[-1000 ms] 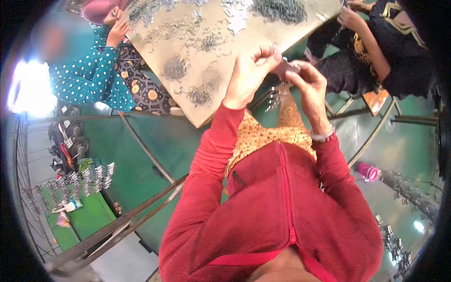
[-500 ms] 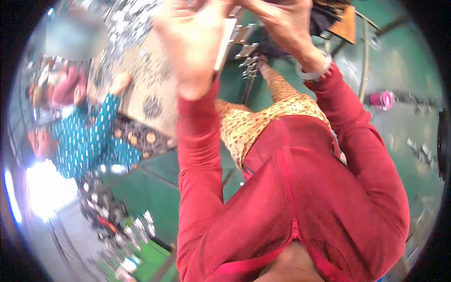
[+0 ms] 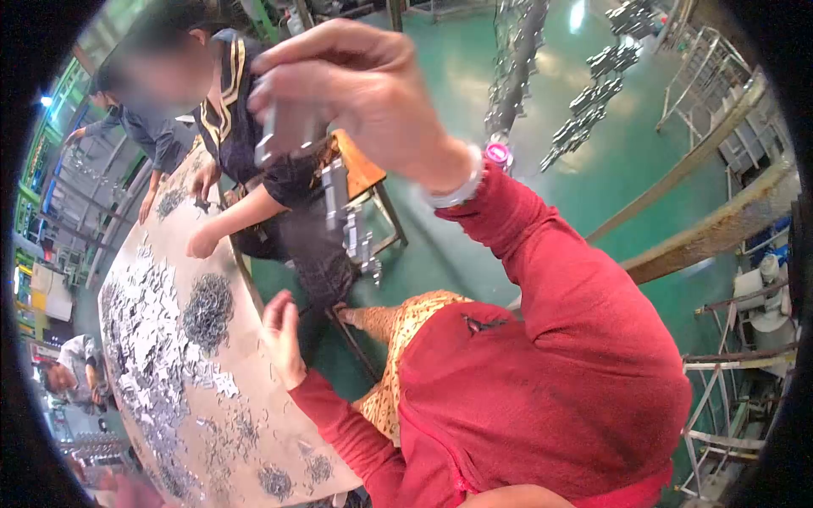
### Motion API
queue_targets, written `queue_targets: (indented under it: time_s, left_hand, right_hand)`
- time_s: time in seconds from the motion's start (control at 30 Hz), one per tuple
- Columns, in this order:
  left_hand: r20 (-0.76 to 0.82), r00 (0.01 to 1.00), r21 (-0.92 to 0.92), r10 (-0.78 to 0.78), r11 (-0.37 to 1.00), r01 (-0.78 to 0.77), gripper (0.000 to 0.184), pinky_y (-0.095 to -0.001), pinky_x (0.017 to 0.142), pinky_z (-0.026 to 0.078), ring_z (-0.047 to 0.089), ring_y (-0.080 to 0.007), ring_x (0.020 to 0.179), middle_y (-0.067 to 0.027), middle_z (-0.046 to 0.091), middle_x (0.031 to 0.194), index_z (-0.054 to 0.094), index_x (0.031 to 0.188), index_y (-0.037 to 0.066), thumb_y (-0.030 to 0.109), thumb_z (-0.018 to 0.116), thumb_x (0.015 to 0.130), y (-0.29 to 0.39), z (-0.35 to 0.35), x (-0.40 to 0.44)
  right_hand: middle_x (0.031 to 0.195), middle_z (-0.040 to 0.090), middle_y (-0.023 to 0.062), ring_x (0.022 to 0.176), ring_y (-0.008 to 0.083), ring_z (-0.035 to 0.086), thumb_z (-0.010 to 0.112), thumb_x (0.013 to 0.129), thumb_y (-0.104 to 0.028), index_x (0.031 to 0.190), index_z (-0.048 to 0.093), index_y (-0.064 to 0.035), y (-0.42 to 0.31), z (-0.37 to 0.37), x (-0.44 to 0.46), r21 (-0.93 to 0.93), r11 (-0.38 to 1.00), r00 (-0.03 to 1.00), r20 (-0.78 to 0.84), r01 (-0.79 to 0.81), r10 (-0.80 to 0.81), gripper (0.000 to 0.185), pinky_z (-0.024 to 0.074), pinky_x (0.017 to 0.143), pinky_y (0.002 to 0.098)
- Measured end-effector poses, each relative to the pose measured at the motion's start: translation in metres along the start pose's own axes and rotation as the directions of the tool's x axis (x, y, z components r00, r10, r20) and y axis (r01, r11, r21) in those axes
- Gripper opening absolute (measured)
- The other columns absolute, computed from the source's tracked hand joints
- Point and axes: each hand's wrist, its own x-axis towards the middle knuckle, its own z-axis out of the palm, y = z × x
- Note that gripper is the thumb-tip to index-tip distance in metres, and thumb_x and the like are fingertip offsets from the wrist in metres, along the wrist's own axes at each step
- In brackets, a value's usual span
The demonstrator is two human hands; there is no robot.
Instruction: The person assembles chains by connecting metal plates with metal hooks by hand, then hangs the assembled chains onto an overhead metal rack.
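The right hand (image 3: 356, 93), raised over the near side of the scene, pinches a smooth, flat grey metal plate (image 3: 292, 131) between thumb and fingertips; motion blur softens its outline. Below it hangs 1 strand of shiny rectangular metal links (image 3: 336, 199), though I cannot tell where its top end joins. The left hand (image 3: 284, 343) is spread, fingers extended and holding nothing visible, at the edge of the pale, matte bench (image 3: 292, 415). On the bench, a sheet-like scatter of glossy silver plates (image 3: 140, 330) lies beside a rounded, tangled heap of dark, wiry metal pieces (image 3: 207, 311), with 2 smaller dark clusters (image 3: 275, 481) towards the near corner. Across the bench edge, a co-worker's hand (image 3: 201, 243) rests on the surface. The wearer's red jacket (image 3: 550, 364) looks soft and napped; a smooth, pale band (image 3: 461, 182) circles the right wrist, above glossy green floor (image 3: 461, 241).
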Motion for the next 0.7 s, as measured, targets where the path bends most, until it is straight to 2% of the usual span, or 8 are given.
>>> queue_targets:
  time_s: [0.1, 0.17, 0.3, 0.33, 0.47, 0.63, 0.67, 0.7]
  left_hand:
    - [0.263, 0.941, 0.276, -0.212, 0.951, 0.137, 0.029, -0.0208, 0.069, 0.044, 0.054, -0.0079, 0.084, -0.0018, 0.06, 0.097, 0.058, 0.111, 0.002, 0.01, 0.06, 0.084, -0.046, -0.024, -0.003]
    - [0.268, 0.912, 0.313, -0.31, 0.924, 0.221, 0.03, -0.0217, 0.068, 0.044, 0.055, -0.0091, 0.081, -0.0011, 0.061, 0.096, 0.059, 0.112, 0.003, 0.016, 0.059, 0.084, -0.07, -0.046, -0.005]
    - [0.123, 0.871, 0.229, -0.476, 0.867, 0.442, 0.04, -0.0295, 0.075, 0.047, 0.052, -0.0149, 0.097, -0.0064, 0.055, 0.114, 0.053, 0.12, 0.008, 0.028, 0.058, 0.085, -0.112, -0.089, -0.015]
    - [0.182, 0.871, 0.237, -0.456, 0.88, 0.411, 0.04, -0.0347, 0.081, 0.044, 0.048, -0.0174, 0.105, -0.0077, 0.051, 0.12, 0.051, 0.122, 0.011, 0.027, 0.057, 0.086, -0.102, -0.085, -0.015]
    - [0.15, 0.891, 0.124, -0.428, 0.902, 0.413, 0.038, -0.0392, 0.085, 0.039, 0.041, -0.0174, 0.115, -0.0055, 0.047, 0.125, 0.05, 0.124, 0.015, 0.026, 0.056, 0.087, -0.103, -0.09, -0.021]
    - [0.155, 0.897, 0.149, -0.415, 0.907, 0.394, 0.039, -0.034, 0.079, 0.041, 0.045, -0.0158, 0.11, -0.0043, 0.05, 0.122, 0.051, 0.123, 0.016, 0.027, 0.057, 0.086, -0.113, -0.094, -0.018]
    - [0.144, 0.899, 0.144, -0.414, 0.907, 0.395, 0.041, -0.0332, 0.079, 0.041, 0.046, -0.0166, 0.108, -0.0052, 0.05, 0.122, 0.051, 0.124, 0.015, 0.028, 0.058, 0.086, -0.111, -0.092, -0.02]
    - [0.127, 0.9, 0.138, -0.416, 0.906, 0.399, 0.042, -0.0324, 0.079, 0.041, 0.047, -0.0174, 0.107, -0.0062, 0.051, 0.122, 0.05, 0.124, 0.014, 0.028, 0.059, 0.085, -0.109, -0.091, -0.021]
  right_hand:
    - [0.077, 0.067, 0.0105, 0.068, 0.0128, 0.064, 0.063, 0.078, -0.001, 0.088, 0.066, 0.0033, -0.031, -0.015, 0.011, -0.121, 0.988, 0.994, -0.033, 0.098, -0.102, 0.011, 0.0513, 0.063, 0.0226]
    - [0.078, 0.067, 0.0103, 0.068, 0.0129, 0.065, 0.062, 0.079, -0.002, 0.089, 0.066, 0.0033, -0.061, -0.027, 0.015, -0.261, 0.961, 0.994, -0.034, 0.089, -0.102, 0.012, 0.0513, 0.063, 0.0228]
    - [0.078, 0.067, 0.0105, 0.065, 0.0128, 0.063, 0.06, 0.081, -0.006, 0.093, 0.066, 0.0026, -0.111, -0.055, 0.032, -0.475, 0.868, 0.972, -0.097, 0.145, -0.216, 0.016, 0.0503, 0.059, 0.0234]
    - [0.077, 0.067, 0.0101, 0.062, 0.0126, 0.062, 0.061, 0.081, -0.006, 0.093, 0.066, 0.002, -0.124, -0.068, 0.04, -0.491, 0.856, 0.959, -0.121, 0.165, -0.254, 0.015, 0.0494, 0.057, 0.0237]
    - [0.073, 0.066, 0.0067, 0.06, 0.011, 0.06, 0.065, 0.08, -0.011, 0.09, 0.068, -0.0009, -0.173, -0.106, 0.063, -0.643, 0.733, 0.874, -0.203, 0.221, -0.442, 0.014, 0.046, 0.054, 0.0222]
    - [0.075, 0.067, 0.0061, 0.064, 0.0089, 0.059, 0.069, 0.077, -0.01, 0.091, 0.068, -0.0017, -0.225, -0.157, 0.091, -0.713, 0.652, 0.75, -0.278, 0.257, -0.6, 0.017, 0.0441, 0.057, 0.0197]
    - [0.079, 0.066, 0.0083, 0.065, 0.0124, 0.062, 0.066, 0.08, -0.007, 0.094, 0.066, 0.0018, -0.235, -0.15, 0.092, -0.744, 0.651, 0.706, -0.38, 0.151, -0.598, 0.017, 0.0486, 0.058, 0.0201]
    - [0.08, 0.066, 0.0078, 0.067, 0.0107, 0.062, 0.065, 0.08, -0.007, 0.094, 0.066, -0.0005, -0.242, -0.172, 0.101, -0.698, 0.685, 0.72, -0.363, 0.21, -0.591, 0.015, 0.049, 0.06, 0.0203]
